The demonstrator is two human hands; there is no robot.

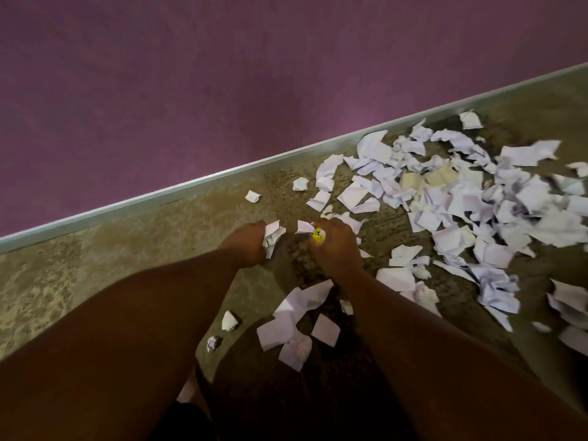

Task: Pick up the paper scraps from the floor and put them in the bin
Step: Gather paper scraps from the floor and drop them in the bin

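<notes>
Both my arms reach down to a mottled beige floor. My left hand (pixel 246 246) grips a bunch of white paper scraps (pixel 272 236) that stick out past its fingers. My right hand (pixel 334 246) grips white scraps (pixel 304 226) together with a small yellow scrap (pixel 318 235). A big heap of torn white paper (pixel 461 198) lies to the right, reaching the wall. Looser pieces (pixel 296 316) lie under my right forearm. Two small crumpled bits (pixel 229 320) sit near my left forearm. No bin is in view.
A purple wall (pixel 222 74) with a pale skirting board (pixel 191 184) runs diagonally across the back. Single scraps (pixel 253 196) lie close to the skirting. The floor (pixel 79 275) to the left carries no paper.
</notes>
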